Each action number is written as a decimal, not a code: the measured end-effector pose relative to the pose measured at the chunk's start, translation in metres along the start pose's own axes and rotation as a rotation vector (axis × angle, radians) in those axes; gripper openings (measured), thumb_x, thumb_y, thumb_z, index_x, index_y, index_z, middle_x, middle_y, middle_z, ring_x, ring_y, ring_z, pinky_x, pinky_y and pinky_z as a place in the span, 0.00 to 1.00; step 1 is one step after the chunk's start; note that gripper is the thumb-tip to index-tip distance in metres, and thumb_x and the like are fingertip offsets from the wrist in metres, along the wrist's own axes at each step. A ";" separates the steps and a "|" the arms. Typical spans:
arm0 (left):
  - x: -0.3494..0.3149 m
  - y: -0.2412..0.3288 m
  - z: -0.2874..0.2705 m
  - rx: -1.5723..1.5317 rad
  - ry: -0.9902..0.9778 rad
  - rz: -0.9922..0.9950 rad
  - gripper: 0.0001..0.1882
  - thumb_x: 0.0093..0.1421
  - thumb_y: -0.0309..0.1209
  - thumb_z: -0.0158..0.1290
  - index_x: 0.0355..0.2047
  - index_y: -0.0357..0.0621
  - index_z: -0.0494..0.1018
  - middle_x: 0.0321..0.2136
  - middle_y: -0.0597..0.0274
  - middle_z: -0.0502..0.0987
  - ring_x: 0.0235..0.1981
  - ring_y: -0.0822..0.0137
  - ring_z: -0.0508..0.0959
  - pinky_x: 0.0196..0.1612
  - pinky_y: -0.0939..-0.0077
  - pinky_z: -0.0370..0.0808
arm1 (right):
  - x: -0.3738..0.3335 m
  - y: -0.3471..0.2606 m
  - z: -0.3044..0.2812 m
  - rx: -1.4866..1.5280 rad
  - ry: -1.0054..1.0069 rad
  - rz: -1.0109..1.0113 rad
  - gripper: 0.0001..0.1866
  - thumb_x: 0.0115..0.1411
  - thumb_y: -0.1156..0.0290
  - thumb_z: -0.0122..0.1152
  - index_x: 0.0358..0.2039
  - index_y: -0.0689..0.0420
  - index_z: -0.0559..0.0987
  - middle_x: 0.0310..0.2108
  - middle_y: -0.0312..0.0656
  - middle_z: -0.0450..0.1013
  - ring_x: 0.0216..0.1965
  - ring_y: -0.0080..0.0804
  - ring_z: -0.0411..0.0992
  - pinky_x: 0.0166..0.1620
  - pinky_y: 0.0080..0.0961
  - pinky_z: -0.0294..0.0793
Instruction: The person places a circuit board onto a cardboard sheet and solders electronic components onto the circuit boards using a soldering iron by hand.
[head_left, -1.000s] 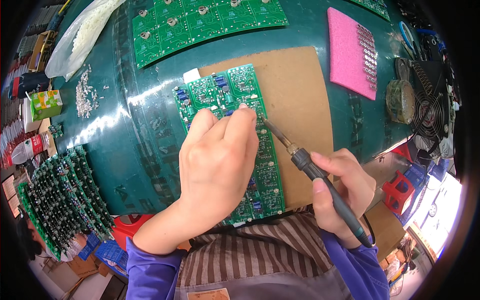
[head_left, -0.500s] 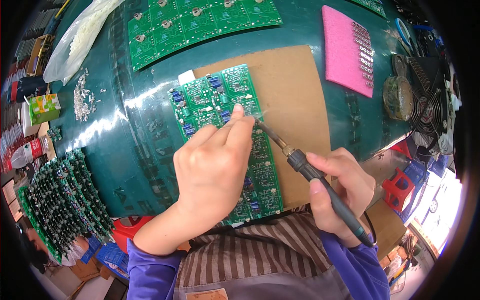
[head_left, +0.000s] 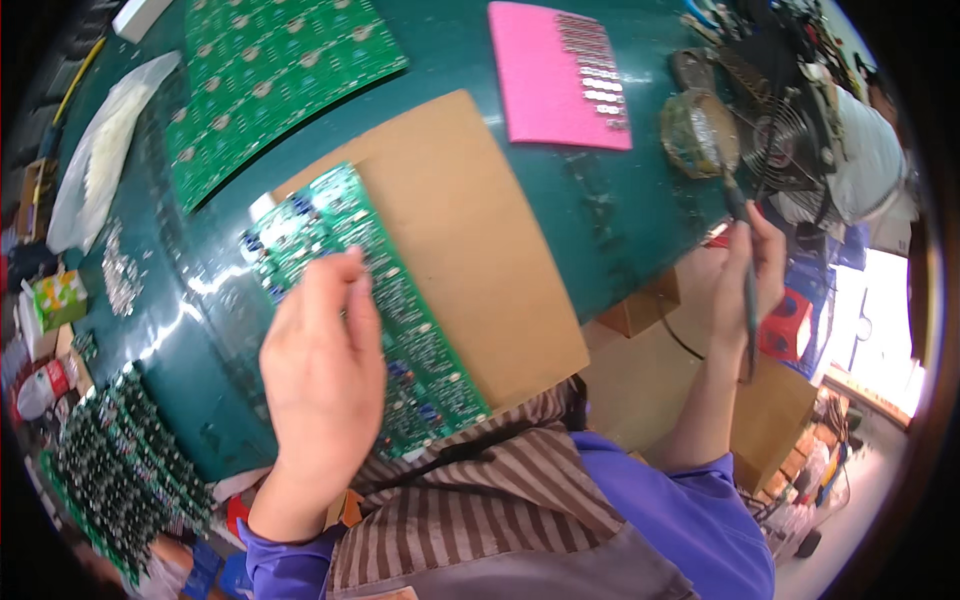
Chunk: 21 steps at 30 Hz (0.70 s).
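Observation:
My left hand [head_left: 325,365] rests over a populated green circuit board [head_left: 415,325]. Its thumb and index finger are pressed together just above the board, and whatever may be between them is hidden. That board lies at an angle on a brown cardboard sheet [head_left: 470,230]. Out to the right, my right hand [head_left: 748,280] is wrapped round the handle of a soldering iron [head_left: 751,320]. The iron points away from me, its tip end at a round tin [head_left: 685,145] near the right side of the table.
Pink foam [head_left: 540,85] carries rows of small metal parts. A large green board [head_left: 290,75] lies at the far left, beside a plastic bag [head_left: 105,155] and a scatter of small parts [head_left: 120,275]. Populated boards [head_left: 125,465] stand stacked at left. A fan [head_left: 785,150] sits behind the tin.
My right hand has carried the soldering iron from the circuit board out right to the tin. The left hand stays at the board. The whole view has swung to the right.

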<state>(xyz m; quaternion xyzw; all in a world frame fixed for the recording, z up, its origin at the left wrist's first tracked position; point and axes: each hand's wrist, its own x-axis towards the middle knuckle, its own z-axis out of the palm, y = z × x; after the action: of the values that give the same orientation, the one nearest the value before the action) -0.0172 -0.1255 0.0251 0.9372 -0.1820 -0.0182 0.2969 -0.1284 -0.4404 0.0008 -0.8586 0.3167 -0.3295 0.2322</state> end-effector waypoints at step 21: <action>-0.033 0.001 0.024 0.088 0.135 0.116 0.08 0.53 0.23 0.61 0.30 0.42 0.71 0.20 0.61 0.75 0.16 0.63 0.73 0.20 0.70 0.70 | -0.083 -0.101 0.024 0.695 -0.655 -0.303 0.13 0.45 0.81 0.61 0.35 0.69 0.77 0.22 0.47 0.73 0.20 0.34 0.71 0.24 0.24 0.69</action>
<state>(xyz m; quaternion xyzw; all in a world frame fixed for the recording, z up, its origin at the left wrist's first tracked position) -0.0517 -0.1274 0.0037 0.9363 -0.2162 0.0701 0.2676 -0.1201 -0.3079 0.0115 -0.8252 -0.0297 -0.1585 0.5414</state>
